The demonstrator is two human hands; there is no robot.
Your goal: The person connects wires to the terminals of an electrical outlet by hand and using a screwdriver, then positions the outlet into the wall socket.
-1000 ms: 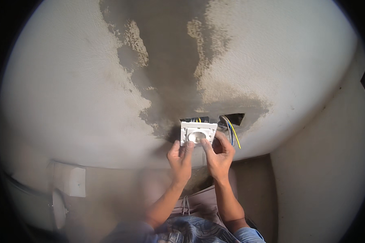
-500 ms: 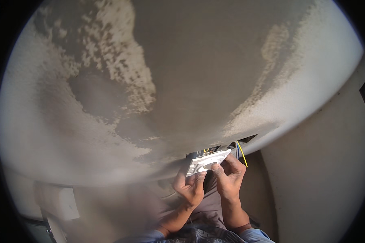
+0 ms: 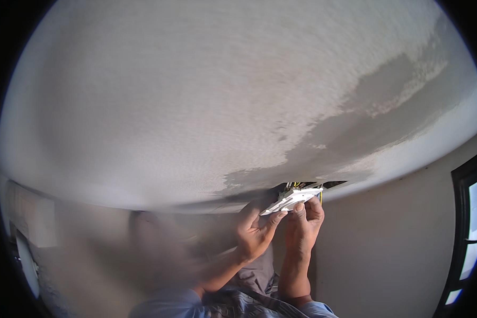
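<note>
A white electrical faceplate (image 3: 293, 200) is tilted in front of a wall opening, held by both hands. My left hand (image 3: 256, 231) is closed on its left end, thumb along the lower edge. My right hand (image 3: 305, 225) pinches the right end, with the thumb on the plate's near side. Behind the plate, yellow and other wires (image 3: 297, 185) show in the opening; the plate hides most of them. A yellow wire (image 3: 321, 196) hangs beside my right fingers.
The wall (image 3: 159, 122) fills the upper view, with a darker grey patch (image 3: 376, 127) towards the right. A second dark slot (image 3: 335, 184) lies right of the wires. At far right is a dark-framed window (image 3: 474, 228); a pale block (image 3: 37, 214) stands at left.
My view has swung left, bringing the window into sight at right. Both hands still hold the faceplate, which now looks flatter and more edge-on.
</note>
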